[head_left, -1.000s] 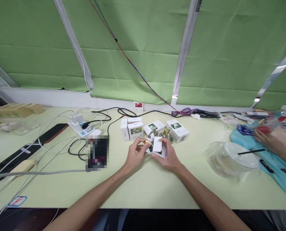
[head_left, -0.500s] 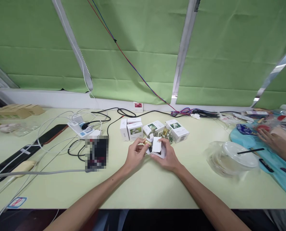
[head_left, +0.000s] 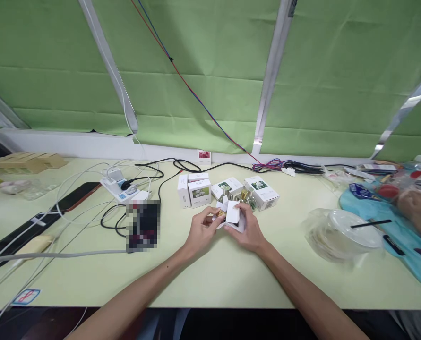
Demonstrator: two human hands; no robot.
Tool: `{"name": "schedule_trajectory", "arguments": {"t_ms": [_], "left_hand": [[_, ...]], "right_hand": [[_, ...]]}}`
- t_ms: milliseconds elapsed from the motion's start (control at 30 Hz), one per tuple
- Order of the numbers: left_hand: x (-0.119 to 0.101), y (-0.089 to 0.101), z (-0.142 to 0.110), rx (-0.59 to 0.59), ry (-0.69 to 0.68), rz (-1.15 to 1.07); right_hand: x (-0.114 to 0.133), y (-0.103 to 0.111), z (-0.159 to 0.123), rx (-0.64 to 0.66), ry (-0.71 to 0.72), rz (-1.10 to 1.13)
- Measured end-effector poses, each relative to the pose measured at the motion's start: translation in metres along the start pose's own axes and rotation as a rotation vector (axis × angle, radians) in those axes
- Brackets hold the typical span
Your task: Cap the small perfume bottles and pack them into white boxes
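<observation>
My right hand (head_left: 250, 232) is closed around a small white box (head_left: 233, 212) with its flaps up. At the box's opening, my left hand (head_left: 201, 231) pinches a perfume bottle (head_left: 221, 214) by its gold-coloured top. Most of that bottle is hidden by the fingers and the flaps. Just behind the hands stand glass perfume bottles (head_left: 250, 202), partly covered by the box. White boxes with a flower picture (head_left: 200, 193) stand upright to the left. Two more lie behind the bottles, among them a white box (head_left: 262, 193) on the right.
Left of my hands are a pixelated dark device (head_left: 143, 226), a power strip (head_left: 120, 189) and tangled cables. A plastic-wrapped white-lidded container (head_left: 354, 229) stands on the right. Beyond it, another person's hand (head_left: 417, 212) is over a blue cloth (head_left: 359, 200).
The gold-topped bottle has gone lower, into the opening of the box, and less of it shows. The other person's hand at the right has shifted right.
</observation>
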State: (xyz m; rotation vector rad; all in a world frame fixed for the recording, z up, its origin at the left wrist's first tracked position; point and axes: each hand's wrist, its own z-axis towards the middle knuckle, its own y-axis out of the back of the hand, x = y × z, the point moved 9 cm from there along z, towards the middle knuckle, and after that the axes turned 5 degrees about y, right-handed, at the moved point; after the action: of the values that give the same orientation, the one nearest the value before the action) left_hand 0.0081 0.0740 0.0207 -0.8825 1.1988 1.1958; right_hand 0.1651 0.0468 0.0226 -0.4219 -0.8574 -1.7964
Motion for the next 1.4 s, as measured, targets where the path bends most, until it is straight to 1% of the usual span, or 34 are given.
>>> {"name": "schedule_trajectory", "arguments": {"t_ms": [200,367,467,700,800,933,1100,1400], "left_hand": [[0.003,0.001,0.001,0.009,0.036,-0.034],[0.003,0.004,0.005,0.001,0.012,0.017],[0.0,0.005,0.009,-0.003,-0.01,0.054],[-0.003,0.004,0.009,0.022,-0.037,0.032],[-0.006,-0.001,0.007,0.067,-0.068,0.058],[-0.01,-0.009,0.004,0.143,-0.077,0.096],[-0.012,-0.01,0.004,0.146,-0.092,0.116],[-0.015,-0.012,0.001,0.179,-0.129,0.186]], "right_hand": [[0.001,-0.002,-0.001,0.017,0.019,-0.006],[0.006,-0.002,-0.001,0.027,0.048,-0.001],[0.005,-0.004,-0.001,0.042,0.041,-0.001],[0.002,-0.004,-0.002,0.033,0.025,-0.004],[0.002,-0.003,-0.001,0.028,0.016,-0.004],[-0.001,-0.005,-0.002,0.045,-0.012,0.016],[-0.002,-0.005,-0.003,0.05,-0.019,0.014],[0.003,-0.003,-0.001,0.037,-0.012,0.015]]}}
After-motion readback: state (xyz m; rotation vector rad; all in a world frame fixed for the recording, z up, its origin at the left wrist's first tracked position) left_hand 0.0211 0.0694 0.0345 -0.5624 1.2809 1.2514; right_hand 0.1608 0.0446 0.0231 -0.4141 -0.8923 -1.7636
